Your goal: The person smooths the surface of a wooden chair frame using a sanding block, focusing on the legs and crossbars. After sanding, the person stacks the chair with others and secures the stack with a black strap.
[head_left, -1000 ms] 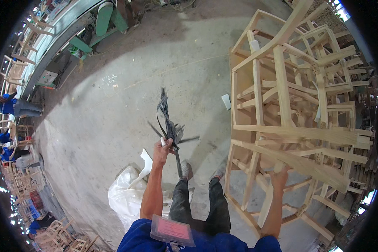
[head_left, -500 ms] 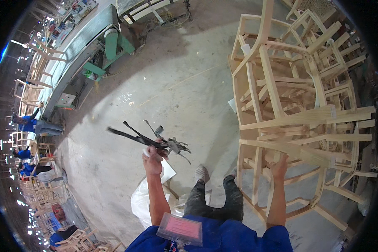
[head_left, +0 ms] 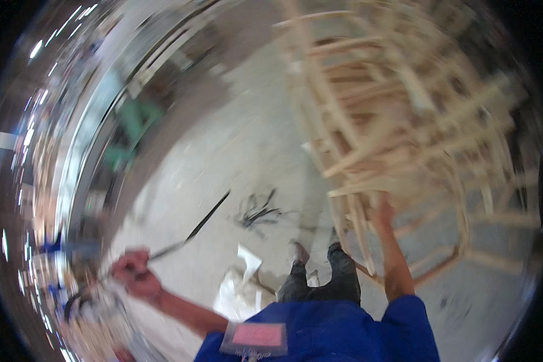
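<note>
Out to the lower left, my left hand (head_left: 137,273) is closed around a long black strap (head_left: 202,226), whose free end reaches up and to the right. A tangled bunch of black and grey strips (head_left: 258,212) shows apart from the hand, against the floor ahead of my feet; blur hides whether it lies there or is in the air. My right hand (head_left: 381,214) is at a pale wooden chair frame (head_left: 356,235) in the stack on the right. Its fingers are smeared, though they appear closed on a wooden bar.
Stacked bare wooden chair frames (head_left: 368,78) fill the right side. A white sack (head_left: 238,295) and a white scrap (head_left: 248,262) lie by my feet. Along the left runs a long conveyor-like bench (head_left: 87,139) with green supports (head_left: 136,123). Grey concrete floor (head_left: 223,139) lies between.
My left hand has swung outward to the left and lower. The bunch of strips has left it, while one black strap stays in it. The view has turned and blurred; my right hand stays at the chairs.
</note>
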A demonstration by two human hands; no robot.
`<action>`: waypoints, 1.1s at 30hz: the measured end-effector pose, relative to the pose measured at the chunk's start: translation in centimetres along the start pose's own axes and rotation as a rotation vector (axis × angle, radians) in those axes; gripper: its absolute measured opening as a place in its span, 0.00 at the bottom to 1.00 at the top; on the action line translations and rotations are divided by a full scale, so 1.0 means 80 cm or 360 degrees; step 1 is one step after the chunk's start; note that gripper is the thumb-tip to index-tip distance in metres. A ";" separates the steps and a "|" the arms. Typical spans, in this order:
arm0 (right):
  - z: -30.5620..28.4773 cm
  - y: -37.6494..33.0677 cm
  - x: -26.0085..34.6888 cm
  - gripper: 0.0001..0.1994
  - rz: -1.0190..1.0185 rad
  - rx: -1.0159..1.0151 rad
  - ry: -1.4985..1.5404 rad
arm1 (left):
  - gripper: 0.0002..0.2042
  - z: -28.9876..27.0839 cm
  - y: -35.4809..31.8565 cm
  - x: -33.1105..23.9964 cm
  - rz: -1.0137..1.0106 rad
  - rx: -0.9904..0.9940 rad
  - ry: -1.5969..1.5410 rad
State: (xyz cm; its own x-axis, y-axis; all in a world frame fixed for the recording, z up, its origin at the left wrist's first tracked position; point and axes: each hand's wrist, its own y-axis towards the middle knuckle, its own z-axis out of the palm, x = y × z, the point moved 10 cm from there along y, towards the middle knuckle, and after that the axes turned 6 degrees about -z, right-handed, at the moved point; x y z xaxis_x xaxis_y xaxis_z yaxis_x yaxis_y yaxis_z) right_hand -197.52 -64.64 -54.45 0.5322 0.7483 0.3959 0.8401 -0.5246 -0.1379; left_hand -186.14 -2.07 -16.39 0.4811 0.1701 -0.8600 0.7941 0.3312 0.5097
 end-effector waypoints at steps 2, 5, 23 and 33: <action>-0.012 0.003 0.014 0.39 -0.0172 -0.0299 0.0255 | 0.18 0.061 0.002 0.009 -0.0388 0.0450 -0.0212; 0.009 0.012 0.007 0.18 0.0071 0.0040 0.0191 | 0.18 0.223 0.023 -0.053 -0.0236 0.0526 -0.0098; 0.003 -0.005 -0.017 0.12 0.0370 -0.0187 0.0534 | 0.12 1.002 -0.695 -0.221 0.1828 0.3336 0.0133; -0.009 0.010 0.004 0.13 0.0183 -0.0025 0.0173 | 0.19 0.943 -0.751 0.102 0.0101 0.3613 0.0526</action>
State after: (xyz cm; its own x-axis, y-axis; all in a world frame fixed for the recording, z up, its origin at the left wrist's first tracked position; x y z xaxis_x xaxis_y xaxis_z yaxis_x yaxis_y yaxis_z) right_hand -196.72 -65.09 -53.79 0.6096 0.6352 0.4743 0.7722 -0.6111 -0.1740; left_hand -201.90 -90.60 -52.17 0.6454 0.3072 -0.6993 -0.1168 -0.8651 -0.4878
